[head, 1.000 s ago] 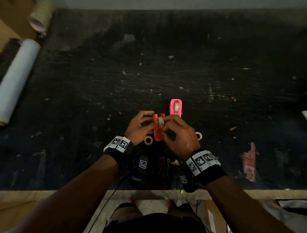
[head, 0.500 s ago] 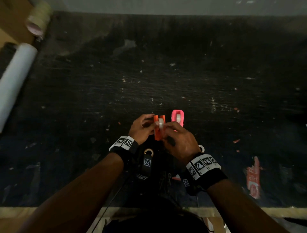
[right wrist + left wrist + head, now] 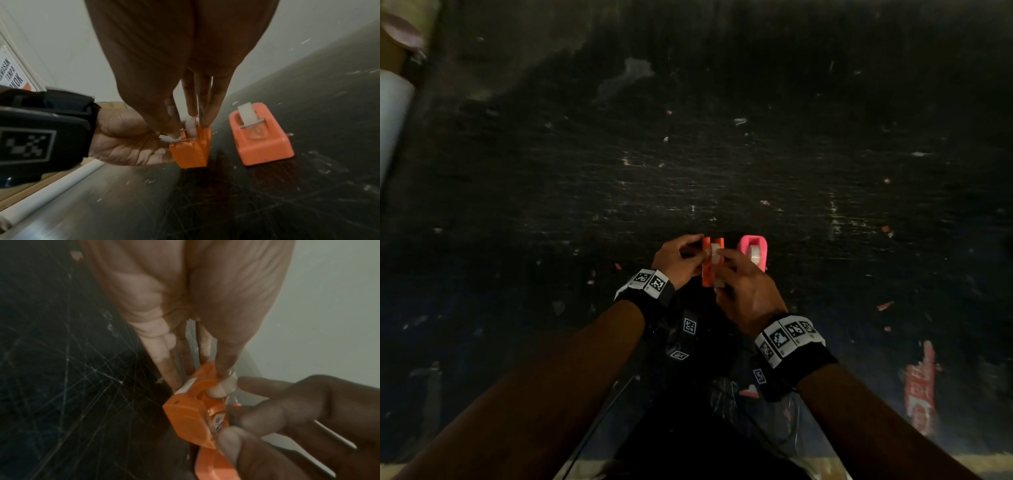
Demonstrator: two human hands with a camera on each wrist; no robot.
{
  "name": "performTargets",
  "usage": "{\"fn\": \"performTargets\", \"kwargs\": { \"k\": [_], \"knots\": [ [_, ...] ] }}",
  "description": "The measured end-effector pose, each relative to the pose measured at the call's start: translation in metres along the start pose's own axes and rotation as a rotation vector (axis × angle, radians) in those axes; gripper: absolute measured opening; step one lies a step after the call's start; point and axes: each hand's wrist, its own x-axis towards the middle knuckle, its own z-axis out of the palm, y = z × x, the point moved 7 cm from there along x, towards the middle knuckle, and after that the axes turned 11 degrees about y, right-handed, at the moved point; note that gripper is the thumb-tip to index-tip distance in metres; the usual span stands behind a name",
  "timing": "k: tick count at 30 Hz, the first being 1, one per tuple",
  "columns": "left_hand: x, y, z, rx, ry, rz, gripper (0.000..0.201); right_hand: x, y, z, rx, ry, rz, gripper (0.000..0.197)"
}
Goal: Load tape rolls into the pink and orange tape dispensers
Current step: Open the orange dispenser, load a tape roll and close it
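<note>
The orange dispenser (image 3: 710,263) is off the black table (image 3: 722,154), gripped at its side by my left hand (image 3: 690,255). A white tape roll (image 3: 191,127) sits in its slot. My right hand (image 3: 722,263) comes in from the right: thumb and forefinger pinch the tape strip (image 3: 169,138) at the metal cutter, and the other fingers rest on the roll. In the left wrist view the orange dispenser (image 3: 189,415) shows with the right hand's fingers (image 3: 257,415) at its cutter end. The pink dispenser (image 3: 753,253) stands just to the right with a tape roll (image 3: 247,116) in it.
A long white roll (image 3: 390,120) and a cardboard-cored roll (image 3: 404,27) lie along the table's left edge. A red printed label (image 3: 923,387) is stuck near the front right. Crumpled clear plastic (image 3: 739,394) and a pink scrap (image 3: 749,391) lie close to my body.
Both hands carried the orange dispenser farther from me, level with the pink one. The right fingers slid from the roll towards the cutter. The brown core behind my left wrist went out of sight.
</note>
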Motion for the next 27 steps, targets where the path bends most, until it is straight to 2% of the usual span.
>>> {"fn": "performTargets", "kwargs": {
  "k": [2, 5, 8, 12, 16, 19, 21, 24, 27],
  "knots": [
    [0.005, -0.003, 0.003, 0.038, 0.005, 0.011, 0.041, 0.001, 0.006, 0.007, -0.008, -0.023, 0.019, 0.035],
    [0.011, -0.006, 0.005, 0.087, 0.03, 0.007, 0.04, 0.003, 0.009, 0.009, 0.012, -0.013, 0.034, 0.021],
    [0.013, -0.003, 0.002, 0.143, 0.054, 0.022, 0.035, 0.004, 0.008, 0.008, 0.041, 0.0, 0.043, 0.019],
    [0.011, -0.002, 0.0, 0.078, -0.003, 0.021, 0.039, 0.005, 0.005, 0.01, 0.086, 0.004, 0.032, 0.017],
    [0.01, 0.003, -0.011, 0.187, -0.06, 0.165, 0.05, 0.006, 0.001, 0.011, 0.096, -0.002, 0.008, 0.012],
    [0.001, 0.001, -0.008, 0.403, -0.24, 0.334, 0.087, 0.004, 0.003, 0.011, 0.076, -0.015, 0.022, 0.014],
    [-0.004, -0.001, -0.006, 0.525, -0.295, 0.435, 0.105, 0.003, 0.002, 0.012, 0.068, -0.011, 0.022, 0.017],
    [-0.008, 0.004, -0.004, 0.588, -0.263, 0.556, 0.108, 0.001, 0.0, 0.015, 0.032, -0.001, 0.009, 0.016],
    [-0.009, 0.006, 0.0, 0.591, -0.26, 0.585, 0.106, 0.0, -0.001, 0.02, -0.029, -0.006, -0.003, 0.015]
  ]
}}
